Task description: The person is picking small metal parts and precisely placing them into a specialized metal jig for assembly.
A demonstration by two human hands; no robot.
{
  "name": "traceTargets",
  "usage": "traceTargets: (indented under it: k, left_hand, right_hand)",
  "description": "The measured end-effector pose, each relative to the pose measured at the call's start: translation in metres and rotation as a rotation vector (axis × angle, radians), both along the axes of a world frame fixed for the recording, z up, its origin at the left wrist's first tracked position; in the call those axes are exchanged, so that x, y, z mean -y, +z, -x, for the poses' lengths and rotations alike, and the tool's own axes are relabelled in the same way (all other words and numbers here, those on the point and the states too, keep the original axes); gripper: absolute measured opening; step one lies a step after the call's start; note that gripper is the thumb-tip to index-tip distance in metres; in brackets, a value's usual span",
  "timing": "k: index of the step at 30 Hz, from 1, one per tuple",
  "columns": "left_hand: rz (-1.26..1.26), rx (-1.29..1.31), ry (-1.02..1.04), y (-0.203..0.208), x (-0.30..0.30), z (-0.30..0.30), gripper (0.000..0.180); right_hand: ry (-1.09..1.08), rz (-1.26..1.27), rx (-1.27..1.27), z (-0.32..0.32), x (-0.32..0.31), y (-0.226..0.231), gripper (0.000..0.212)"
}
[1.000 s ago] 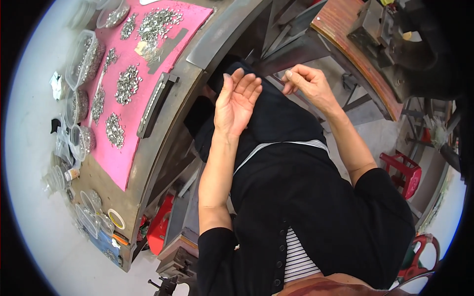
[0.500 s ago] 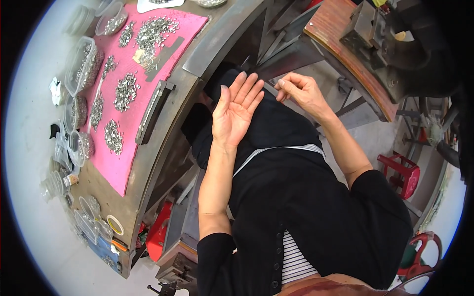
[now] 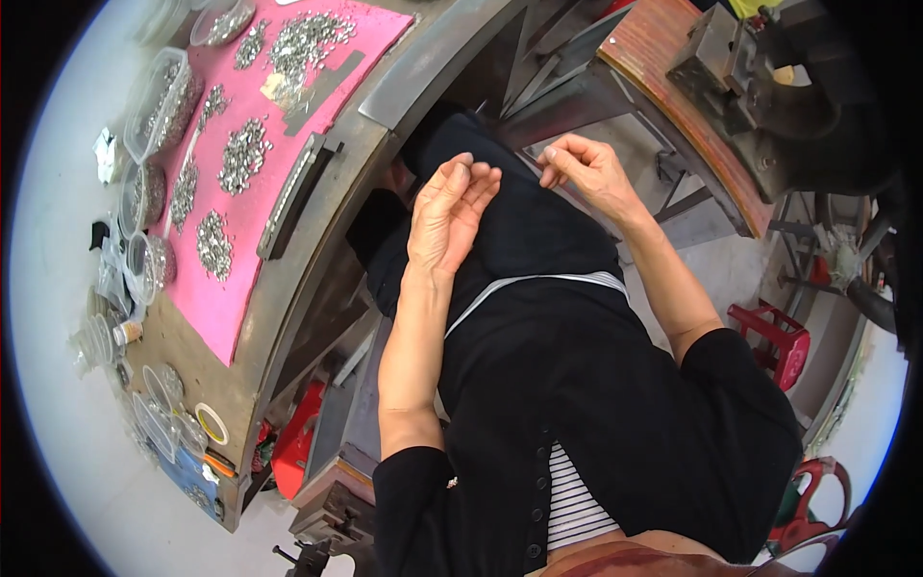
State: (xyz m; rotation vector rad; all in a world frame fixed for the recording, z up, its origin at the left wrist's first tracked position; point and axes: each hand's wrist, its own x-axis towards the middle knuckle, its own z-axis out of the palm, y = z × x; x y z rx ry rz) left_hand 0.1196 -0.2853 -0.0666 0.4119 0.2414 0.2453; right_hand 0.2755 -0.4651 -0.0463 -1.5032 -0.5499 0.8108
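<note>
Over my lap, my left hand [image 3: 448, 213] is half closed, its thumb against the curled index finger and the other fingers bent loosely. Whatever lies between thumb and finger, if anything, is too small to make out. To its right, my right hand [image 3: 589, 178] has thumb and index finger pinched together, the other fingers curled in. I cannot make out what that pinch holds. The two hands are a short way apart, and neither touches the bench. Nearest to my left hand on the bench is a dark metal bar [image 3: 293, 197] along the edge of a pink mat [image 3: 216, 322].
Several piles of small shiny metal pieces [image 3: 245, 154] lie on the mat. Clear plastic tubs [image 3: 159, 115] of such pieces line its far side, left. A roll of tape [image 3: 212, 423] sits nearer me. On the right, a vise [image 3: 707, 58] tops a wooden bench [image 3: 635, 43]; a red stool [image 3: 779, 341] stands below.
My left hand has gone from a flat, spread palm to curled fingers with the thumb drawn in. My right hand keeps its pinch nearly in place. The view has shifted slightly.
</note>
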Motion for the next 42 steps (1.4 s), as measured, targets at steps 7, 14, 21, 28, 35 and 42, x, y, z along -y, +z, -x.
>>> traceTargets:
  k: [7,14,21,28,35,42]
  left_hand:
    - [-0.647,-0.205,0.075,0.037,-0.005,0.064,0.013]
    - [-1.549,-0.552,1.005,0.069,-0.069,0.142,0.008]
    - [-1.980,-1.067,0.764,0.065,-0.111,0.146,0.047]
    - [-2.015,-0.918,0.766,0.064,-0.121,0.131,0.038]
    - [-1.802,-0.292,0.571,0.108,-0.118,0.025,0.031]
    - [-1.309,0.206,-0.106,0.103,0.007,-0.220,0.047]
  right_hand:
    - [-0.016,0.042,0.068,-0.009,0.010,0.002,0.025]
    - [0.169,-0.053,0.274,-0.015,-0.066,0.046,0.018]
    - [0.600,-0.151,0.873,0.013,-0.197,0.077,0.053]
    - [0.755,-0.195,0.906,-0.009,-0.215,0.078,0.044]
    - [0.357,-0.132,0.807,-0.042,-0.096,0.129,0.044]
    - [-0.381,0.201,0.827,-0.076,0.115,0.135,0.039]
